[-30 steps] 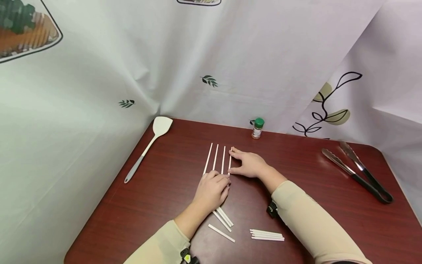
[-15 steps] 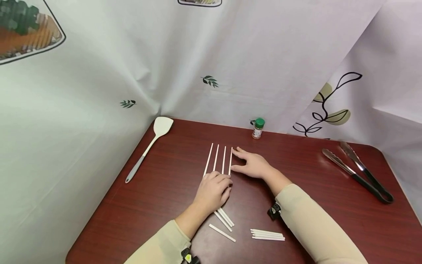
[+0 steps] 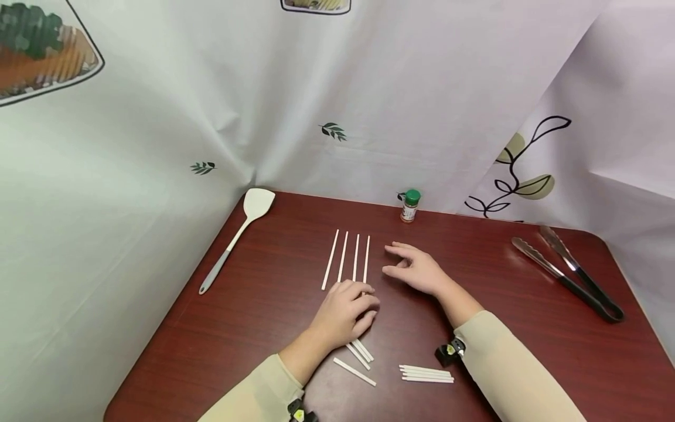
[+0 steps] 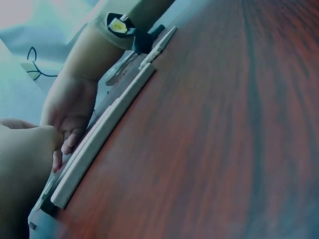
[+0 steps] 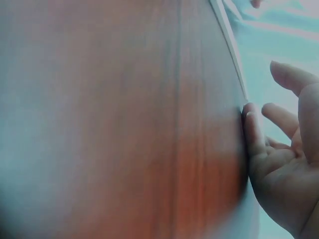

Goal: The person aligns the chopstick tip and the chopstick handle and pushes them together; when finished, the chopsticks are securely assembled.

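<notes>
Several thin white sticks (image 3: 343, 258) lie side by side on the dark red table, pointing away from me. My left hand (image 3: 345, 313) is over the near ends of some of them, its fingers loosely bent, hiding what lies beneath. More sticks (image 3: 361, 353) poke out below that hand at a slant. To the right of the rightmost stick (image 3: 366, 258), my right hand (image 3: 416, 268) is apart from it, fingers spread and holding nothing. In the left wrist view a white stick (image 4: 104, 137) lies close beside the left hand (image 4: 25, 169).
One loose short stick (image 3: 354, 371) and a small group of sticks (image 3: 426, 374) lie near the front. A white spatula (image 3: 237, 234) is at the left, a green-capped spice jar (image 3: 409, 206) at the back, and metal tongs (image 3: 569, 272) at the right.
My right hand has let go of the rightmost stick and moved right, away from it. The left hand has shifted slightly right and nearer, uncovering the leftmost stick's near end.
</notes>
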The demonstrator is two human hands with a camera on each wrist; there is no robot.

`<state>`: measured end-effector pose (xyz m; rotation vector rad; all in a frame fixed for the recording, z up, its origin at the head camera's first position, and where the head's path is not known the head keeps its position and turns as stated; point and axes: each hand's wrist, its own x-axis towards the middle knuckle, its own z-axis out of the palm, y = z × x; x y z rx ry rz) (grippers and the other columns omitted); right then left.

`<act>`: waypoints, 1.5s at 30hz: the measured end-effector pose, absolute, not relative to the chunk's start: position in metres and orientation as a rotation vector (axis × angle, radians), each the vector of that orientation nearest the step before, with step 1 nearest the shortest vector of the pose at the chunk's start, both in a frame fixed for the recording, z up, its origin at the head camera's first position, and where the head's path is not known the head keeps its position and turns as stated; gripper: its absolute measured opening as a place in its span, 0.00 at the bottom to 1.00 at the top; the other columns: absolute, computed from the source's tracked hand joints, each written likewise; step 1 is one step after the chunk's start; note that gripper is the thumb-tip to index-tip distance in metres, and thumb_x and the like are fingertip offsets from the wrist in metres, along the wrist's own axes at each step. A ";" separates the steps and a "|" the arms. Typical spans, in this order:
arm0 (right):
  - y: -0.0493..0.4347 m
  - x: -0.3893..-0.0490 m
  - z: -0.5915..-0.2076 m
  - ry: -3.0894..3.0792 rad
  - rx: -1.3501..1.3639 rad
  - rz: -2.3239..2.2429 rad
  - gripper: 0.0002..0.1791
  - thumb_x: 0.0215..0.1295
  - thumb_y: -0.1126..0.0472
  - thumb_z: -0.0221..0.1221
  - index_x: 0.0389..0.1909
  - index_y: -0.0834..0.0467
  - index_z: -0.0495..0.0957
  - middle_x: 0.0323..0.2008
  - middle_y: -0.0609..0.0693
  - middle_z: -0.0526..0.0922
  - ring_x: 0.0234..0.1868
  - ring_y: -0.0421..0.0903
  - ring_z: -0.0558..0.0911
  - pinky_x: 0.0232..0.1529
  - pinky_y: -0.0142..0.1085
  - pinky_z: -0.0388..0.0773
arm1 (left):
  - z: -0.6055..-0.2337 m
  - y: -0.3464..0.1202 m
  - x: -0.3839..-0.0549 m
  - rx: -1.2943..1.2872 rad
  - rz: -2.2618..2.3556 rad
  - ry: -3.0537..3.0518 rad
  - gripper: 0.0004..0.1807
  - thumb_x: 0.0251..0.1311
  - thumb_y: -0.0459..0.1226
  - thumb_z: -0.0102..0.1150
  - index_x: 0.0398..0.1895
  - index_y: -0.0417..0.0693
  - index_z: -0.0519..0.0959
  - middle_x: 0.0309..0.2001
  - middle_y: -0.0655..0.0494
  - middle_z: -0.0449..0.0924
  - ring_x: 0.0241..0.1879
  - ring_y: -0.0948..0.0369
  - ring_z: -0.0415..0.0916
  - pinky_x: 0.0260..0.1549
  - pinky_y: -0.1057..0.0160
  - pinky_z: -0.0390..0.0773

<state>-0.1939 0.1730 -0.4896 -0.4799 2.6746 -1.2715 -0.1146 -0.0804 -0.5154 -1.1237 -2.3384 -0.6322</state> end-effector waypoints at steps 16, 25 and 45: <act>0.219 -0.144 -0.515 2.944 -0.488 -1.585 0.12 0.62 0.65 0.75 0.46 0.58 0.91 0.49 0.52 0.87 0.33 0.38 0.82 0.34 0.25 0.77 | -0.517 -0.080 -0.112 -1.342 -0.693 -2.243 0.05 0.64 0.40 0.70 0.42 0.55 0.89 0.40 0.65 0.82 0.39 0.64 0.77 0.45 0.63 0.78; 0.223 -0.119 -0.519 3.102 -0.752 -1.640 0.11 0.58 0.73 0.74 0.38 0.55 0.90 0.38 0.43 0.86 0.27 0.35 0.75 0.28 0.26 0.70 | -0.516 -0.081 -0.111 -1.374 -0.753 -2.266 0.04 0.65 0.40 0.71 0.41 0.55 0.89 0.39 0.66 0.82 0.38 0.64 0.76 0.43 0.65 0.77; 0.199 -0.065 -0.524 2.812 -1.452 -1.443 0.19 0.47 0.61 0.82 0.34 0.39 0.85 0.32 0.29 0.81 0.32 0.31 0.75 0.40 0.25 0.69 | -0.517 -0.091 -0.109 -1.585 -0.909 -2.435 0.14 0.51 0.56 0.81 0.37 0.65 0.90 0.33 0.74 0.78 0.36 0.72 0.68 0.48 0.68 0.70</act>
